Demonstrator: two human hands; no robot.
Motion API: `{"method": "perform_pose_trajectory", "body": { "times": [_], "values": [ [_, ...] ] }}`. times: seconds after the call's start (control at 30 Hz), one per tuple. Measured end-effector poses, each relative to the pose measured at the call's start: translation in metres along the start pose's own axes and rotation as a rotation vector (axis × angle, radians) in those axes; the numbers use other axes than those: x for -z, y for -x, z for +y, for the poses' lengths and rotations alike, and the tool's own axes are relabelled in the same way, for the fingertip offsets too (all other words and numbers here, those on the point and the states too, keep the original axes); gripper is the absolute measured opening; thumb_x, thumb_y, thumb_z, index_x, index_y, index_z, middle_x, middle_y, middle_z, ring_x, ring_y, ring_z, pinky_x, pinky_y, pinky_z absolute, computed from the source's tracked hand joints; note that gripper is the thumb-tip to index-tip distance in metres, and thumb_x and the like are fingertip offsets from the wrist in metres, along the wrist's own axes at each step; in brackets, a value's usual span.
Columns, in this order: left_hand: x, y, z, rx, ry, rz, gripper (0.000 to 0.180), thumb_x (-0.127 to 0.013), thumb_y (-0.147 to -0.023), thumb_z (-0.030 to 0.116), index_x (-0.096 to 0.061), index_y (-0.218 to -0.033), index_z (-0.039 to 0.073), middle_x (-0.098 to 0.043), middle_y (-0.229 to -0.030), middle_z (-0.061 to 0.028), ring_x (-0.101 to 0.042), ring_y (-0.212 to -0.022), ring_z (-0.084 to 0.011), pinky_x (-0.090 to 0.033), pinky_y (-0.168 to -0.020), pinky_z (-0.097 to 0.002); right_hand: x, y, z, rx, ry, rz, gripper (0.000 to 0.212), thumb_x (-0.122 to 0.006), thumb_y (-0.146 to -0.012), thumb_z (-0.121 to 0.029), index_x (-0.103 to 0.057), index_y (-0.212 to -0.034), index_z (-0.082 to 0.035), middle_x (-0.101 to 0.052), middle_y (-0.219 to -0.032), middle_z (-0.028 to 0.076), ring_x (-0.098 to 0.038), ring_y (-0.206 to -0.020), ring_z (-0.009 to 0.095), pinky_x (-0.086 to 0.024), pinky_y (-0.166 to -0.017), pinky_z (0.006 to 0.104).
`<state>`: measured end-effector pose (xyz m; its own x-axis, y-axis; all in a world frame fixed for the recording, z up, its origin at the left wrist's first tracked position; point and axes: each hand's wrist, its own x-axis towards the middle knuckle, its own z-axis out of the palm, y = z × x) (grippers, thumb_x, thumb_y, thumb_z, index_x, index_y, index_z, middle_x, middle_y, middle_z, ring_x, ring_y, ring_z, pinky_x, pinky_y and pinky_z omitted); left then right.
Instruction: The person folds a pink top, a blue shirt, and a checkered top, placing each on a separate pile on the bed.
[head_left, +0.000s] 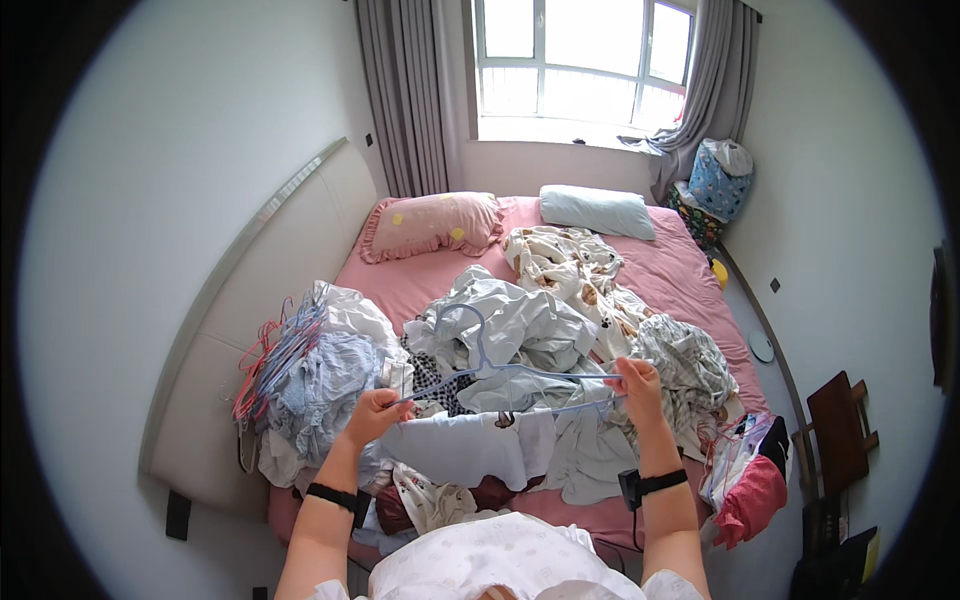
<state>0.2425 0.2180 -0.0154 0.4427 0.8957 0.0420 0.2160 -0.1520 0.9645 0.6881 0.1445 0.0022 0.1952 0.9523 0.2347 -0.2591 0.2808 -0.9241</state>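
A blue clothes hanger (pixel 484 366) is stretched level between my two hands, its hook pointing toward the far side of the bed. My left hand (pixel 376 416) is closed on its left end, and my right hand (pixel 638 386) grips the right end. Along the hanger's lower bar runs the top edge of a pale blue garment (pixel 455 450) with a small dark print; whether it hangs over the bar or lies beneath it, I cannot tell. Behind the hanger is a heap of pale grey-green cloth (pixel 520 315), with black-and-white checked fabric (pixel 430 375) partly under it.
Left on the bed, clothes on many hangers (pixel 290 365) are piled against the headboard (pixel 250 240). A patterned cream blanket (pixel 570 265), a pink pillow (pixel 435 225) and a pale pillow (pixel 597 210) lie farther back. More hung clothes (pixel 745 470) drape the right edge, near a brown wooden chair (pixel 840 430).
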Motion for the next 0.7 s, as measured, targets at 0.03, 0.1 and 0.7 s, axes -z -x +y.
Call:
{"method": "perform_pose_trajectory", "body": {
  "times": [0.03,0.1,0.7],
  "values": [
    [-0.006,0.007,0.003,-0.048,0.105,0.059,0.028,-0.067,-0.083,0.016,-0.055,-0.061,0.002,-0.055,-0.057,0.0000,-0.056,-0.058,-0.0069,-0.039,-0.050,-0.0194,-0.001,-0.002,0.014,0.017,-0.114,0.226,0.028,-0.055,-0.090,-0.021,-0.057,-0.068,-0.004,-0.054,-0.064,0.000,-0.049,-0.057,0.007,-0.046,-0.059,0.0212],
    [-0.018,0.010,0.004,-0.066,0.032,0.073,0.029,-0.065,-0.084,0.014,-0.054,-0.060,0.002,-0.052,-0.057,0.0009,-0.058,-0.059,-0.0075,-0.040,-0.049,-0.0207,0.017,0.003,0.046,-0.006,-0.228,0.463,0.026,-0.055,-0.091,-0.027,-0.058,-0.080,-0.004,-0.057,-0.074,0.001,-0.052,-0.064,0.008,-0.046,-0.063,0.0208],
    [-0.063,0.067,0.029,-0.016,-0.248,0.252,0.042,-0.065,-0.084,0.015,-0.038,-0.056,0.000,-0.037,-0.052,-0.0019,-0.045,-0.050,-0.0052,-0.041,-0.044,-0.0248,-0.051,0.054,0.060,0.097,1.288,-0.156,0.028,-0.048,-0.088,-0.028,-0.055,-0.073,-0.005,-0.061,-0.071,0.014,-0.059,-0.068,0.034,-0.045,-0.058,0.0435]
  ]
}}
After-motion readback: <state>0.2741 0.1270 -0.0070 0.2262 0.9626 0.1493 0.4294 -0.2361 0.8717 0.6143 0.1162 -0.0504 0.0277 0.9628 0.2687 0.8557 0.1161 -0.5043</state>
